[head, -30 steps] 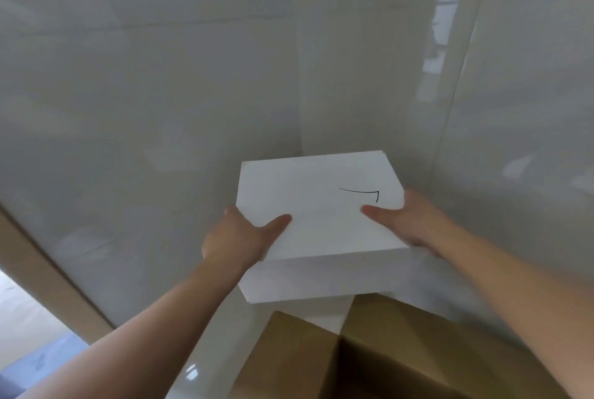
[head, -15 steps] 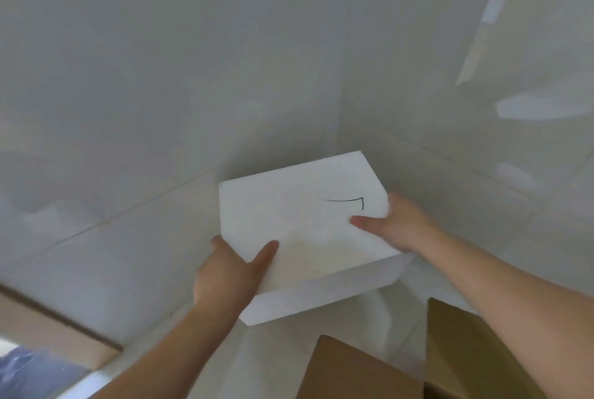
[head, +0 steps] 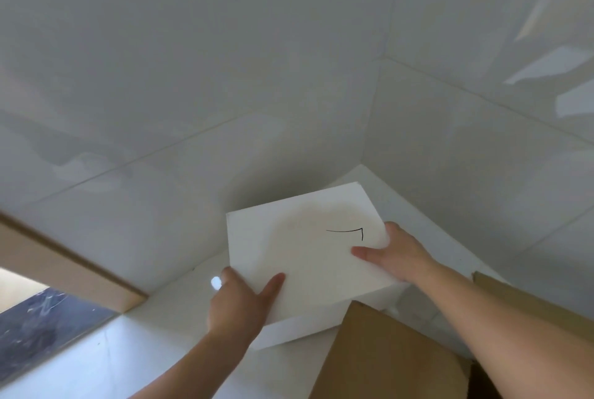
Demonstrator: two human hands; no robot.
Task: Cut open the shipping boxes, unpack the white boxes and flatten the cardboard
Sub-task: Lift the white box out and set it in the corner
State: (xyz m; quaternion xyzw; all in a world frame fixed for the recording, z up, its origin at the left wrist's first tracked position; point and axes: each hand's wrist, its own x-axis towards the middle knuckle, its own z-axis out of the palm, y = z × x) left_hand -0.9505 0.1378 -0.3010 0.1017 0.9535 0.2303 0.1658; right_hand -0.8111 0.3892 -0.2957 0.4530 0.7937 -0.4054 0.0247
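Both hands, left (head: pixel 239 305) and right (head: pixel 397 255), clamped the flat white rectangular box (head: pixel 305 254) by opposite edges near the tiled wall corner (head: pixel 369 128), above the brown cardboard shipping box (head: pixel 385 357).

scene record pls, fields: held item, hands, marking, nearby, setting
held item: white box, carried in both hands
hands: left hand grips near-left corner; right hand grips right edge
marking: thin black pen line on top face
nearby: open cardboard shipping box, lower right
setting: corner of pale tiled walls; whether box rests on anything: unclear
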